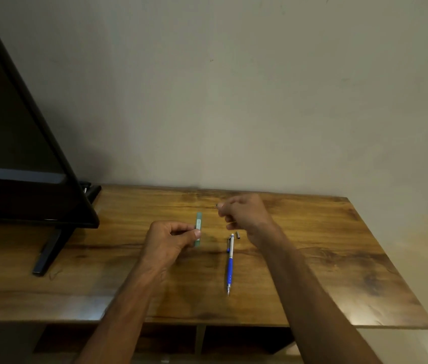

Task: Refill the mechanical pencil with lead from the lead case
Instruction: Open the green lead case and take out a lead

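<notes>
L hand (170, 239) was closed in a pinch on the lead case (198, 228), thumb + fingers gripping its lower part. Case was pale green, slim, standing roughly upright w/ top end pointing away from the person, held just above the bench (325, 258).

R hand (244, 215) was raised over the bench, fingers curled in, thumb and forefinger pinched together near a tiny dark bit at the fingertips (220, 205); too small to tell what it was, poss. lead or a cap. R hand sat just right of the case, apart from it, not touching.

Mechanical pencil (230, 264) lay flat on the bench below the R hand, blue grip, silver upper barrel, tip pointing toward the person, back end toward the wall. Neither hand touched it. A small dark cylindrical piece (239, 235) lay on the bench just beside the pencil's back end, near the R wrist.

Bench was wood-grain, brown. Black monitor (23, 153) on a stand at far left of the bench, well apart from the hands. Plain wall (233, 101) behind.
</notes>
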